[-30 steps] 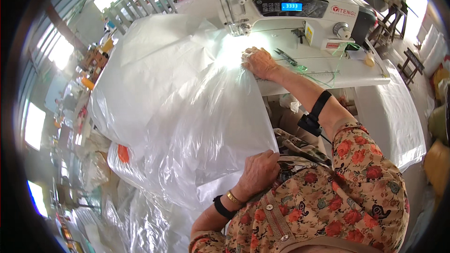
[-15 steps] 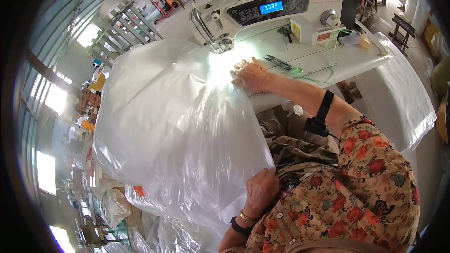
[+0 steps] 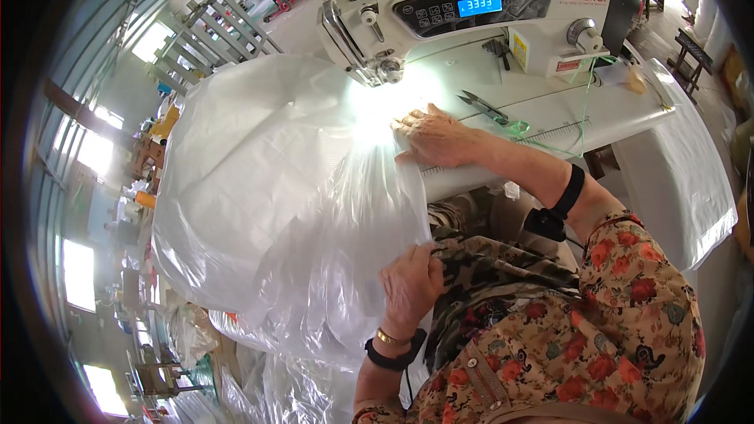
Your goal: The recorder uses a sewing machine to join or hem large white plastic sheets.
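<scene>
Head view: the left hand (image 3: 410,286) pinches the edge of a plastic sheet (image 3: 251,169); the right hand (image 3: 440,137), farther forward, lies palm down on its gathered part, grip unclear. Glossy, translucent white, the sheet spreads left of both hands, creases fanning from the right one. Beyond that hand, bright glare (image 3: 383,102) hides the spot beneath the sewing machine (image 3: 487,12); dark snips (image 3: 484,107) and green thread (image 3: 517,129) lie to its right.

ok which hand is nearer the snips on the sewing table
Right. The right hand is just left of the snips; the left hand is farther off, lower in the view, at the edge of the plastic sheet.
</scene>
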The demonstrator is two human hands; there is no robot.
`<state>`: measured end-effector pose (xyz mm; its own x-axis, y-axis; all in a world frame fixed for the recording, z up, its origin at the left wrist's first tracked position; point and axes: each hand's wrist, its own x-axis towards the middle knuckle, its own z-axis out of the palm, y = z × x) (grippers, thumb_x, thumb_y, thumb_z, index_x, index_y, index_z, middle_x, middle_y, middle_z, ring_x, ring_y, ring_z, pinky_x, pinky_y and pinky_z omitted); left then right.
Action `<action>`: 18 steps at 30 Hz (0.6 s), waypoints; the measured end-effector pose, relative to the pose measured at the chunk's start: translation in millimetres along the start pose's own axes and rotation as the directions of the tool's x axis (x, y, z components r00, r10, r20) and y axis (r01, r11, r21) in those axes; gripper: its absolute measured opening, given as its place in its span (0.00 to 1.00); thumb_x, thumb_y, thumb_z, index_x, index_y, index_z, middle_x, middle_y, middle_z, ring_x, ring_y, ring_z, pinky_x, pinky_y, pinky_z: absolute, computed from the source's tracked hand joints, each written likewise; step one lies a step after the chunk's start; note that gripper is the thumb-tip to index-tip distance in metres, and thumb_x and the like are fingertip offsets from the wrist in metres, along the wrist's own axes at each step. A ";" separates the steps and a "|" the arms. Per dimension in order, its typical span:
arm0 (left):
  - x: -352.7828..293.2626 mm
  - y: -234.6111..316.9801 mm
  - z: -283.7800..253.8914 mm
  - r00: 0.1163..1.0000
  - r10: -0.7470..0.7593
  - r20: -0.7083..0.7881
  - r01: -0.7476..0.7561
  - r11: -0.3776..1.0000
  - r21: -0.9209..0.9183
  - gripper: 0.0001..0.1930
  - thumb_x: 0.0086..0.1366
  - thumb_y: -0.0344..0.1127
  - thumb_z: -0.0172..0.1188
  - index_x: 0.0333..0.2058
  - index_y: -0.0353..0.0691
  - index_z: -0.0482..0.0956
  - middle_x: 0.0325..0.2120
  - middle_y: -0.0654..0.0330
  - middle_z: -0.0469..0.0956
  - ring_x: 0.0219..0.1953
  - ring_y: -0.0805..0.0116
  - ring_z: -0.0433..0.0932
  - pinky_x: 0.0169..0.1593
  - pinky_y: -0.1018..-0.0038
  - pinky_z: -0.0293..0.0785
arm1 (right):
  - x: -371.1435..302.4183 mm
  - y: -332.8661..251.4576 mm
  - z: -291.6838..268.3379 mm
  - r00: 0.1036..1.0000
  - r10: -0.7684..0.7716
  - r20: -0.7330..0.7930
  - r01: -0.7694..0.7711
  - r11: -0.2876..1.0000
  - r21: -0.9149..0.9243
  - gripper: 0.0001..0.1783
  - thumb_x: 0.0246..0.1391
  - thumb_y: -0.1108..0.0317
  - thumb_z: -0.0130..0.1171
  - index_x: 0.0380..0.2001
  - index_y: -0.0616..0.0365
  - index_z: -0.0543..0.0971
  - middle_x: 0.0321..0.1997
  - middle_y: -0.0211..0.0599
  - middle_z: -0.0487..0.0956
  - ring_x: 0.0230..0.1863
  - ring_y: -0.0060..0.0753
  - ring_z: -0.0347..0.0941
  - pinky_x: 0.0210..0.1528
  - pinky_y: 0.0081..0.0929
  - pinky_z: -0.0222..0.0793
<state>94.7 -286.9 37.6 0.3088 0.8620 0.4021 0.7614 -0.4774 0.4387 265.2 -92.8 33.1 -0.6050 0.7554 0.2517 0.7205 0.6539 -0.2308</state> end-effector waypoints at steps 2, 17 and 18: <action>13.3 -1.6 -1.6 1.000 -0.013 -0.007 0.013 1.000 0.010 0.07 0.52 0.24 0.56 0.32 0.36 0.80 0.19 0.53 0.74 0.22 0.52 0.75 0.26 0.63 0.71 | -2.4 -1.9 -1.7 0.999 -0.017 -0.029 0.018 0.999 0.034 0.38 0.60 0.47 0.50 0.61 0.68 0.63 0.62 0.53 0.69 0.65 0.50 0.62 0.67 0.57 0.49; 131.7 -27.1 -2.2 0.985 -0.109 0.134 0.054 0.931 0.360 0.06 0.54 0.31 0.53 0.22 0.36 0.76 0.21 0.48 0.78 0.26 0.45 0.78 0.34 0.56 0.73 | 11.5 -8.9 -10.4 1.000 -0.004 0.030 -0.002 0.982 0.190 0.27 0.59 0.55 0.50 0.52 0.67 0.72 0.53 0.55 0.74 0.61 0.52 0.66 0.67 0.52 0.52; 137.0 -27.6 0.8 0.991 -0.087 0.105 0.044 0.932 0.360 0.07 0.54 0.31 0.53 0.22 0.36 0.76 0.21 0.48 0.78 0.26 0.45 0.78 0.35 0.56 0.73 | 12.2 -6.2 -3.2 1.000 0.000 -0.021 0.003 0.988 0.153 0.22 0.57 0.58 0.51 0.47 0.66 0.75 0.48 0.53 0.77 0.57 0.52 0.69 0.65 0.52 0.55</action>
<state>116.4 -155.5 80.0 0.2992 0.9135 0.2757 0.9284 -0.3454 0.1371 254.4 -87.8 40.6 -0.5978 0.7543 0.2714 0.6583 0.6551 -0.3708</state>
